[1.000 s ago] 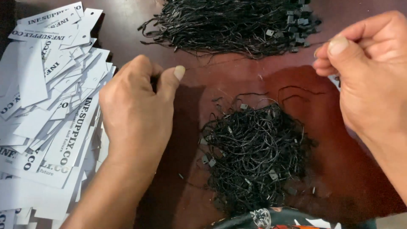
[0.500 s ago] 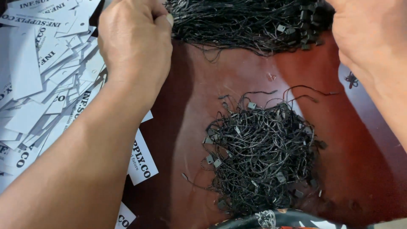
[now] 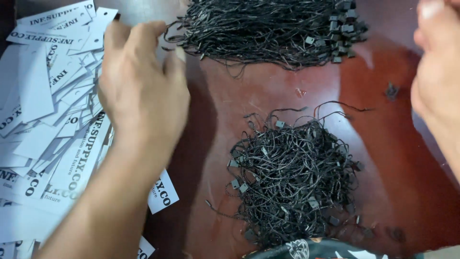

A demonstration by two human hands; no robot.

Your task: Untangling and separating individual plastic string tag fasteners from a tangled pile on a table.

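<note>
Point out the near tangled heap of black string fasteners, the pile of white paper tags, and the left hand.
Near tangled heap of black string fasteners (image 3: 292, 184), head view, centre of the heap.
Pile of white paper tags (image 3: 45, 105), head view, a middle tag.
Left hand (image 3: 141, 88), head view, back of hand.

Left hand (image 3: 143, 91) sits far-left in the scene, back of hand up, fingers loosely curled and pointing toward the far side; bare forearm runs from the near-left corner up to the wrist. Right hand (image 3: 438, 81) at the far-right edge, blurred, partly out of view, fingers bent; grip indeterminate.
</note>
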